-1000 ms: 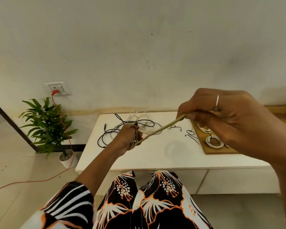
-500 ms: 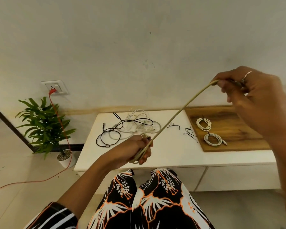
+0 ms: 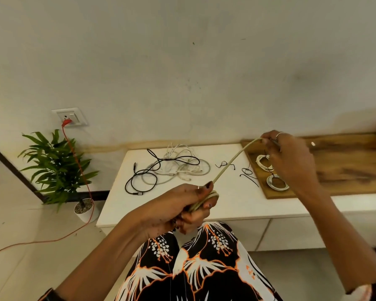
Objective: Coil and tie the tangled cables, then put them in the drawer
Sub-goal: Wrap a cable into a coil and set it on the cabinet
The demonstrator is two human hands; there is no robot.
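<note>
The left hand is held in front of the near edge of the low white bench, with its fingers curled around several turns of a thick beige cable, which wrap the fingers close to the fingertips. From this small coil the same cable runs straight and tight, up and to the right, to the right hand. The right hand is raised above the bench and pinches the far end of the cable between the thumb and the bent fingers; a thin ring is on one finger. Beyond the left hand, on the white bench top, lies a loose tangled heap of black and white thin cables. Between the two hands, under the tight cable, a few short black twist ties lie on the bench. Just below the right hand, on a brown wooden board, rest two small white cables already coiled, one partly hidden by the hand. Far to the left of the left hand, a green potted plant stands on the floor, and an orange cord hangs from a white wall socket above it.
</note>
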